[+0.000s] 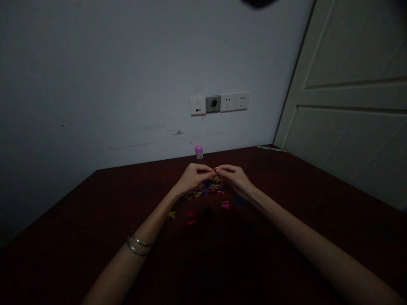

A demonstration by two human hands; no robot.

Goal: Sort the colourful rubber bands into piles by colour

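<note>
My left hand (194, 178) and my right hand (237, 178) meet fingertip to fingertip above a mixed pile of coloured paper clips (208, 186). A small yellow paper clip (216, 169) shows at the right fingertips. The left thumb and forefinger are pinched together right beside it; whether they grip it too is hidden. Nearer me lie small one-colour groups: yellow clips (171, 215) by the left forearm, red clips (191, 217), pink clips (225, 205), and dark blue clips (241, 201) partly under the right wrist.
A small clear jar with a pink lid and strap (199, 151) stands behind the pile, near the wall. The dark red table (127, 186) meets a wall with sockets (234, 101). A pale panelled door (349, 127) rises on the right. Light is dim.
</note>
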